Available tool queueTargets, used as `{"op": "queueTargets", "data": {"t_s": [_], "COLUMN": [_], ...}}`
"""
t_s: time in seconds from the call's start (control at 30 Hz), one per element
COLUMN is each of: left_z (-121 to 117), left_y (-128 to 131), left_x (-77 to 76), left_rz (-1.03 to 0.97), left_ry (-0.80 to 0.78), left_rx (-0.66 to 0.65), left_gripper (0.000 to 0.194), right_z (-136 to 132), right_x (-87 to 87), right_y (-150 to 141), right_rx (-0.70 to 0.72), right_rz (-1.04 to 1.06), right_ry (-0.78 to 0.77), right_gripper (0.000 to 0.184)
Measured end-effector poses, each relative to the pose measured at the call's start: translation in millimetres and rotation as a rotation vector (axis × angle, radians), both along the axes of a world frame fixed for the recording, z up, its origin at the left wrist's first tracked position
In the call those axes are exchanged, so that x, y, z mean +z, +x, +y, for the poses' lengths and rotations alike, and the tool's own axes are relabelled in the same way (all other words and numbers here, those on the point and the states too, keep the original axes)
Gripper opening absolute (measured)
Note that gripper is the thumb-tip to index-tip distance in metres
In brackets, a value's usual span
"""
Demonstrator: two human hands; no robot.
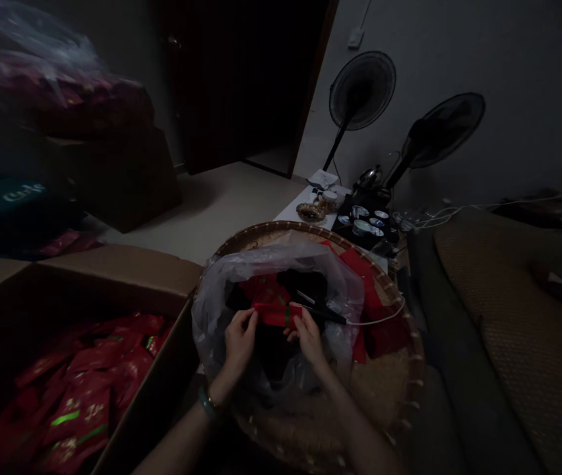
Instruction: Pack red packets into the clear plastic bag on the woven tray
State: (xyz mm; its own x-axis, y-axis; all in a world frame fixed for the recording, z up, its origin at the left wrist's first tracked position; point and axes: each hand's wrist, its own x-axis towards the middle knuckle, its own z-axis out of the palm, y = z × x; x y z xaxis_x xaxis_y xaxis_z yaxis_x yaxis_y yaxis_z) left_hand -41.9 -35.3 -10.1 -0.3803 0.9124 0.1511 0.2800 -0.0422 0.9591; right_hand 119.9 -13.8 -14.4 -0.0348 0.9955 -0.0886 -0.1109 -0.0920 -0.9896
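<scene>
Left hand (240,335) pinched one end of a red packet (268,315) with a green band, right hand (309,335) gripped the other end, packet held level above the mouth of a clear plastic bag (346,280) with dark contents, the bag sitting in a round woven tray (380,389). Black tool (331,315) with a white cord lay just behind and right of the packet; red sheets (367,284) lay on the tray's right side. Cardboard box (117,264) at left held many red packets (83,396), two fans (363,89) stood by the wall, room dim.
</scene>
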Motion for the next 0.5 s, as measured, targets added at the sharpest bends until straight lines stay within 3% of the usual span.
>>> {"op": "queueTargets", "data": {"t_s": [0.5], "left_z": [-0.6], "left_y": [0.8], "left_x": [1.6], "left_rz": [-0.013], "left_ry": [0.008], "left_rx": [0.0], "left_gripper": [0.024], "right_z": [-0.4], "right_x": [0.6], "right_y": [-0.7], "right_rx": [-0.001], "right_rz": [-0.007], "right_ry": [-0.009], "right_gripper": [0.046]}}
